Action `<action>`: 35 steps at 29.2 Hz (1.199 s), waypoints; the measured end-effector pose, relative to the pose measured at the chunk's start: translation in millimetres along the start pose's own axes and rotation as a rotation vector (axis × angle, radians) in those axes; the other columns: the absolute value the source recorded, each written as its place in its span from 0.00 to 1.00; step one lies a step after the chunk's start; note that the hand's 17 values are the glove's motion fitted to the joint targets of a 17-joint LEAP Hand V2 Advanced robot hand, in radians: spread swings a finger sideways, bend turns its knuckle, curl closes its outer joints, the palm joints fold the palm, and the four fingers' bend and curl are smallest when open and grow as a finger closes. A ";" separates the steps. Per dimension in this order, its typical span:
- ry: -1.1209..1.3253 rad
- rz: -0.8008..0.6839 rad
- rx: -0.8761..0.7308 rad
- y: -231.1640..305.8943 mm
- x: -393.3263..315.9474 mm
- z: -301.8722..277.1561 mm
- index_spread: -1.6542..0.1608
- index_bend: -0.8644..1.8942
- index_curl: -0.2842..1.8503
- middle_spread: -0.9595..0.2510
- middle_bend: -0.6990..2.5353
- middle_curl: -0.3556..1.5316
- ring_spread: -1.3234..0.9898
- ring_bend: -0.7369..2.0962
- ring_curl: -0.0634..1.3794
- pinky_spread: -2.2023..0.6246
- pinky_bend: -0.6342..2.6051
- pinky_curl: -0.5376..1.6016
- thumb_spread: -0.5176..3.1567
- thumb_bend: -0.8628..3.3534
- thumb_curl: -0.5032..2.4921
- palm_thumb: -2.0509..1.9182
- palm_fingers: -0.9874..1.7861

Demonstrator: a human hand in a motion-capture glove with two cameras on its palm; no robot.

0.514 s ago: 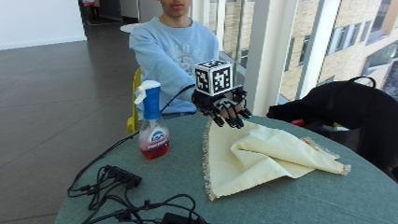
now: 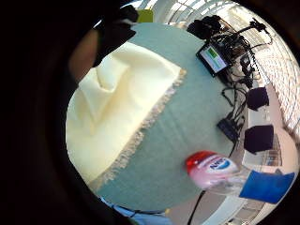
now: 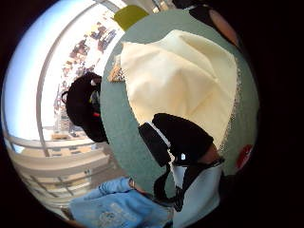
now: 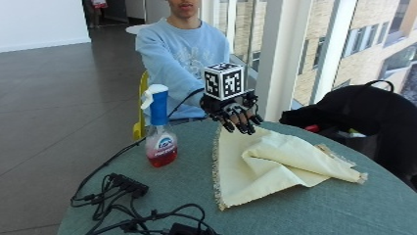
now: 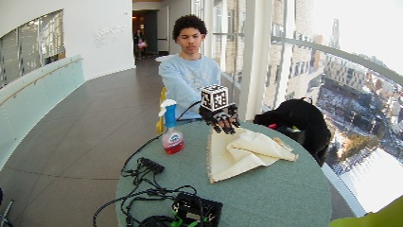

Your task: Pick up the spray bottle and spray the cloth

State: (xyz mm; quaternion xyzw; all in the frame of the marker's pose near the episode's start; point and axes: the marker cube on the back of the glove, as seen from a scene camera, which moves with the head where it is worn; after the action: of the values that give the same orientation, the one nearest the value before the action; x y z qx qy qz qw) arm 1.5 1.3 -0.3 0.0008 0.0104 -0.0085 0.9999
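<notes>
A: Where's your hand?
B: Above the cloth's near edge, fingers spread and drooping, holding nothing.
A: And the bottle?
B: Upright on the table, beside your hand, apart from it.

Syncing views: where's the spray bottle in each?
Outside view: spray bottle upright on the table, beside the cloth.
Wide outside view: same spot.
Little finger palm view: beside the cloth's fringe.
Thumb palm view: only a red sliver.
Shared landmark: the cloth.

matt fringed cloth, clear plastic bottle
</notes>
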 end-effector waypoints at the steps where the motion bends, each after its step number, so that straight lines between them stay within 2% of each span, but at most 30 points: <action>1: 0.000 -0.003 0.003 0.3 -0.3 -0.7 0.70 0.37 0.23 0.74 0.34 0.31 0.58 0.34 0.15 0.85 0.27 0.34 0.40 0.24 0.21 0.62 0.52; 10: 0.009 -0.031 0.041 10.1 -6.5 -7.0 0.69 0.37 0.24 0.74 0.34 0.33 0.58 0.34 0.17 0.85 0.27 0.36 0.42 0.23 0.22 0.62 0.52; 19: -0.056 -0.101 0.118 41.6 -5.8 -15.8 0.69 0.36 0.24 0.74 0.34 0.35 0.58 0.34 0.19 0.85 0.27 0.37 0.43 0.21 0.23 0.63 0.51; 28: -0.200 -0.168 0.311 115.9 6.1 -28.1 0.69 0.36 0.24 0.73 0.34 0.36 0.58 0.34 0.20 0.85 0.26 0.38 0.42 0.20 0.24 0.63 0.51; 35: -0.308 -0.131 0.477 172.0 36.4 -40.6 0.69 0.36 0.25 0.73 0.34 0.37 0.58 0.34 0.21 0.85 0.26 0.39 0.42 0.20 0.24 0.62 0.52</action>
State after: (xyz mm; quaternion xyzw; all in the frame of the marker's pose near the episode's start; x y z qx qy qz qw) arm 39.9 172.8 -41.4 0.2339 -0.1437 -0.0752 0.9586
